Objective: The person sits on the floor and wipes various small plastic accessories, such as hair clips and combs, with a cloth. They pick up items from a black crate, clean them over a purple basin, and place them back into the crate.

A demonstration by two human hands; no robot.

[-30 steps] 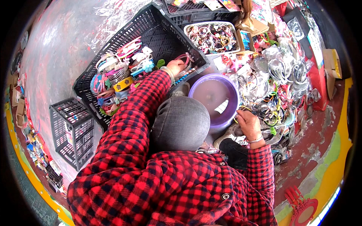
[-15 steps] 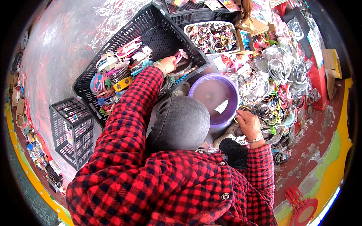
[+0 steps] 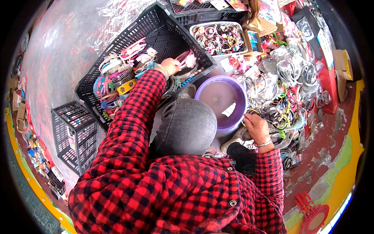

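My left hand (image 3: 170, 67) is closed on a pink headband with a flower (image 3: 188, 60), inside a large black plastic crate (image 3: 116, 50). Beside it in the crate lie several headbands (image 3: 117, 67), among them a wide yellow one (image 3: 127, 86). At the right rim of a purple basin (image 3: 198, 86) of cloudy water, my right hand (image 3: 257, 128) is closed with thumb and fingers together. A small yellowish bit shows at its fingertips, too small to name. The inside of that hand is hidden.
A white basket of hair ties (image 3: 220, 38) stands behind the basin, with a small cardboard box (image 3: 254, 41) beside it. Many bagged headbands (image 3: 290, 72) are heaped at the right. A smaller black crate (image 3: 76, 136) stands at the left. My grey-clad knee (image 3: 187, 126) is between crate and basin.
My left hand has shifted slightly left with the headband, whose pink flower has turned and shows larger. My right hand has stayed by the basin's rim.
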